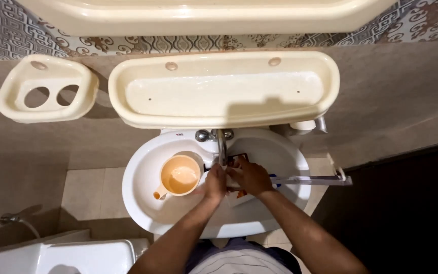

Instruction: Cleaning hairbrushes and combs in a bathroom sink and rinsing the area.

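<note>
Both forearms of the person reach up from the lower edge of the view into the white washbasin [143, 203]. Left hand [215, 183] sits directly under the chrome tap [221, 147], fingers curled against the right hand; whether it grips anything cannot be told. Right hand [251, 176] lies just right of the tap spout, fingers closed around a small flat packet [239, 195], white with orange and dark parts, which rests inside the basin bowl under both hands. Peach plastic mug [179, 176] stands upright in the basin, left of the tap, holding water, handle pointing toward the basin's front left. Clear rod-shaped towel rail [315, 180] projects at the basin's right rim. Cream wall shelf [224, 89] hangs above the tap. Cream holder with two round holes [46, 94] is mounted left of that shelf. White toilet cistern [77, 256] stands below and left of the basin.
</note>
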